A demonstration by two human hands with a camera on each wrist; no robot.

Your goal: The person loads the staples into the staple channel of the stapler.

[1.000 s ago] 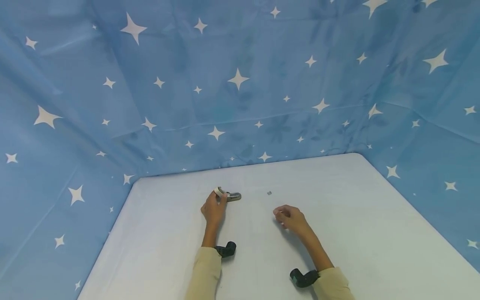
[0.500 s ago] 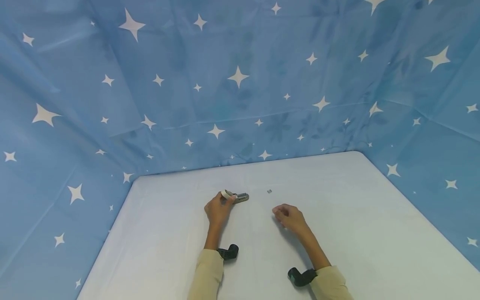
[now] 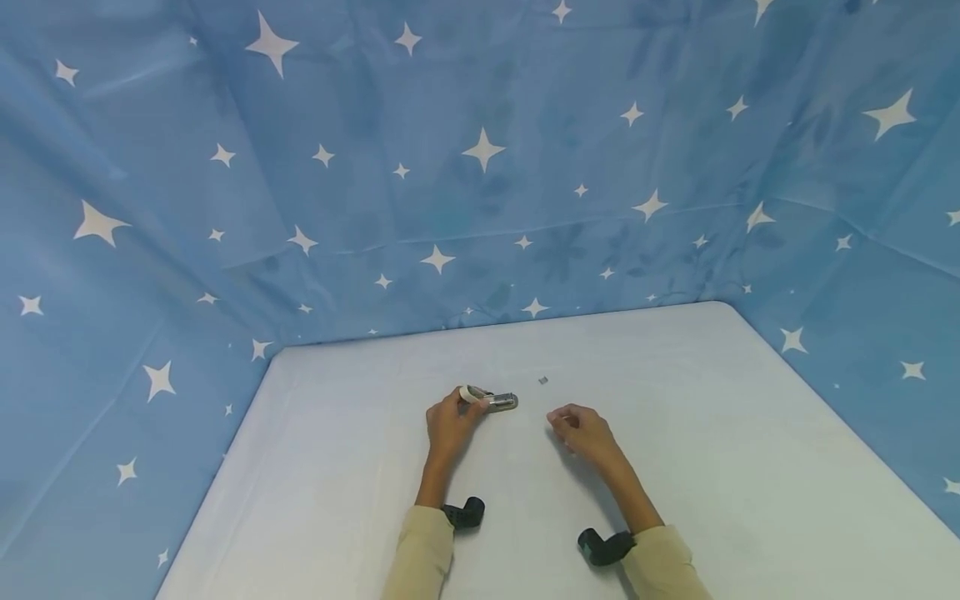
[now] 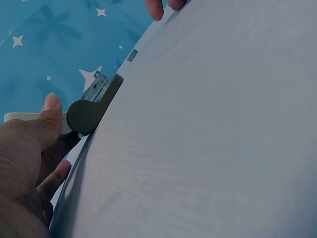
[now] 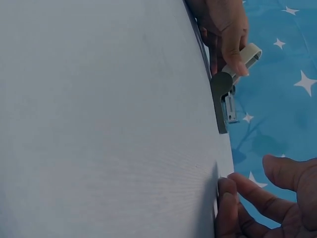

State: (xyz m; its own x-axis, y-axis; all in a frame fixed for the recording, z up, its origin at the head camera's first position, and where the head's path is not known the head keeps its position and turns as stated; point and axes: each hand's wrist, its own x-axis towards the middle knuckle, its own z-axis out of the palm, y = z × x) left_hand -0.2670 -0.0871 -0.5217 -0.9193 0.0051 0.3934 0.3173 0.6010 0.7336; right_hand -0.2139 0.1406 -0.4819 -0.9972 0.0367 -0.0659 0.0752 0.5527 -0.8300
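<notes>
My left hand [image 3: 450,427] holds a stapler [image 3: 502,402] at its hinge end, low over the white table. The stapler's white top cover is swung back, so its metal staple channel shows above the dark green base. In the left wrist view, the thumb lies along the cover of the stapler [image 4: 88,115]. A small grey strip of staples [image 3: 543,380] lies on the table just beyond the stapler's tip. My right hand [image 3: 585,432] is near the table to the right, fingers loosely bent. Its thumb stands apart from the fingers in the right wrist view, with nothing visible between them.
The white table [image 3: 720,433] reaches back to a blue curtain [image 3: 480,200] with white stars, which also encloses both sides. A black wrist camera [image 3: 467,512] is strapped to the left wrist, another black camera [image 3: 603,547] to the right.
My left hand has carried the stapler rightward, closer to the staple strip and the right hand. The right hand has stayed nearly in place, and the strip lies where it was.
</notes>
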